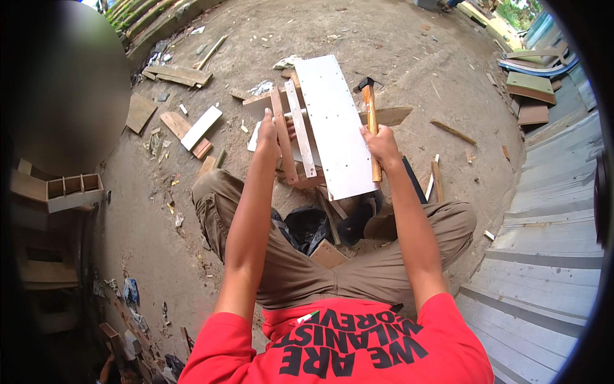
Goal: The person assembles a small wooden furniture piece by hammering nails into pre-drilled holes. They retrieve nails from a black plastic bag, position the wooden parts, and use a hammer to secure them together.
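Note:
Before me stands a wooden piece of work with a white board [329,121] on its right side and narrow slats, one brown slat [283,134] and one pale slat [299,128], along its left. Small dark dots, like nail heads, mark the white board. My left hand [271,136] is closed around the brown slat, the thumb up and the fingers curled behind it. My right hand [382,144] grips a hammer [369,102] by its wooden handle, next to the board's right edge. The hammer's black head points away from me.
Wood offcuts lie about on the dirt floor, among them a white-topped block [201,127] and long planks [178,75]. A black plastic bag [307,227] sits between my legs. Corrugated metal sheets [537,256] line the right, and a divided wooden box [75,191] stands left.

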